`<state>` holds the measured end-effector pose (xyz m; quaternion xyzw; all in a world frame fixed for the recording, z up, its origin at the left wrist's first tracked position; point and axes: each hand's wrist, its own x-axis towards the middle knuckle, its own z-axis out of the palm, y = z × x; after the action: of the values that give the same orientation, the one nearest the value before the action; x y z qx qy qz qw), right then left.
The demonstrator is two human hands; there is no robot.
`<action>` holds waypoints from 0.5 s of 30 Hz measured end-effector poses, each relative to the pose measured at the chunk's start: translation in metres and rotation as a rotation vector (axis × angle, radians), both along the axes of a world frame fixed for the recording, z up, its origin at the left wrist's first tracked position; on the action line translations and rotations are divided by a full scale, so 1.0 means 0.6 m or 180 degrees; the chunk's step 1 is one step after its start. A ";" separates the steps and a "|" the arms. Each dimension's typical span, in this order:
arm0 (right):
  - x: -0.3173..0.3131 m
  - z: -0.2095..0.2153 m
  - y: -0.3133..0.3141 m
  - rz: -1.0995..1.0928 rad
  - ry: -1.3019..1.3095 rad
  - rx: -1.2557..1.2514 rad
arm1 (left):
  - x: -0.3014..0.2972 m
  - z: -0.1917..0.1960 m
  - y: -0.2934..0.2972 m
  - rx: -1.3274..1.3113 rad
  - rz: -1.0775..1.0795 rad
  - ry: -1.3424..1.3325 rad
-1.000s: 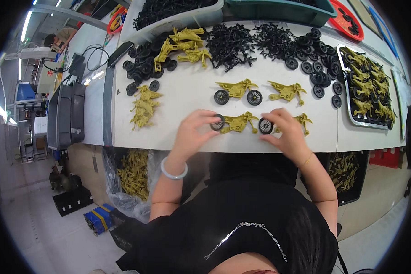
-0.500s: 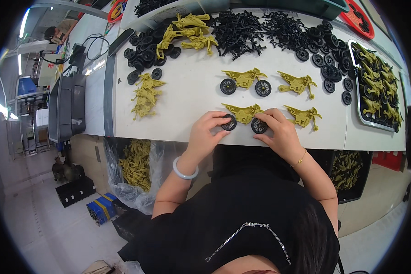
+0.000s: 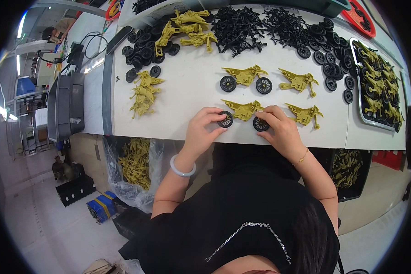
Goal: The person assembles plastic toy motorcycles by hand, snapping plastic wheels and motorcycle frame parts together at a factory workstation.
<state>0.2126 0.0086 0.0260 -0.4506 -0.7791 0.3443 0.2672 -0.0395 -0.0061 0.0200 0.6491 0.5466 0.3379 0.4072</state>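
Observation:
A yellow toy motorcycle body (image 3: 243,111) lies on the white table in front of me. My left hand (image 3: 200,130) curls around the black spoked wheel (image 3: 225,119) at its left end; my fingertips touch the wheel's upper edge and my thumb is close below. At the other end, my right hand (image 3: 282,130) grips a second black wheel (image 3: 260,124) between fingers and thumb. Just beyond lies a yellow body (image 3: 244,76) with a black wheel at each end. To the right are two wheelless yellow bodies, one farther (image 3: 298,82) and one nearer (image 3: 303,115).
Loose black wheels (image 3: 143,50) and yellow bodies (image 3: 189,29) are heaped at the back left. Thin black parts (image 3: 239,29) pile up behind, with more wheels (image 3: 328,57) to their right. A metal-rimmed tray (image 3: 360,109) stands far right. Stacked yellow bodies (image 3: 143,96) lie left.
The near body and its left wheel have shifted slightly away from me, the wheel also a little left. My left hand has moved left, its thumb lower on the wheel's near side.

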 end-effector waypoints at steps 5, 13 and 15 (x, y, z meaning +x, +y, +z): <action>-0.003 -0.003 -0.002 -0.0012 -0.0006 0.0124 | -0.003 -0.001 0.002 0.0026 -0.0018 0.0031; -0.006 -0.007 0.001 -0.0003 -0.0014 0.0200 | 0.003 0.006 0.002 0.0045 -0.0070 0.0109; -0.004 -0.008 0.002 0.0020 0.0022 0.0174 | 0.005 0.009 0.001 0.0048 -0.0054 0.0140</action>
<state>0.2101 0.0100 0.0215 -0.4394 -0.7887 0.3254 0.2810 -0.0365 -0.0055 0.0255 0.6640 0.5473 0.3242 0.3930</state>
